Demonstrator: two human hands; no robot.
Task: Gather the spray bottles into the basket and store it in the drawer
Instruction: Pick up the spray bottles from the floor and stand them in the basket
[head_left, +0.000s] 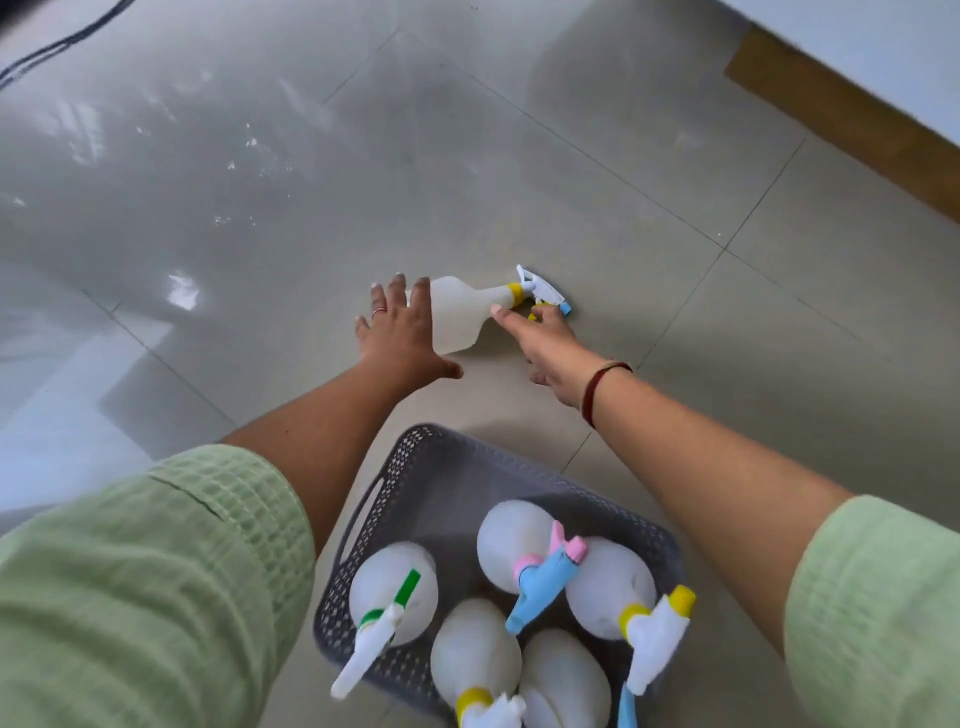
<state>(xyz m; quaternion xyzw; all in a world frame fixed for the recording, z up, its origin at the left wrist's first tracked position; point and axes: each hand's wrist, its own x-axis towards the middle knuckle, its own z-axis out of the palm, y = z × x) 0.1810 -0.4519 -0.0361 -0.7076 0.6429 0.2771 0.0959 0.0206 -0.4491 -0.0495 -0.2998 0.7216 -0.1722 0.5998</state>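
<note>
Glossy tiled floor (519, 156), dark cable (57, 47)

Basket (415, 467) sits on the floor (519, 156), nearest the person. Five spray bottles stand inside it. Beyond the basket, one spray bottle (462, 312) lies on its side on the floor, nozzle pointing right. Left hand (402, 332) at that bottle's base end, right hand (550, 348) at its nozzle end.

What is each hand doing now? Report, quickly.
Left hand: open, fingers spread over the spray bottle lying on the floor.
Right hand: open, reaching at its neck, not gripping.
</note>
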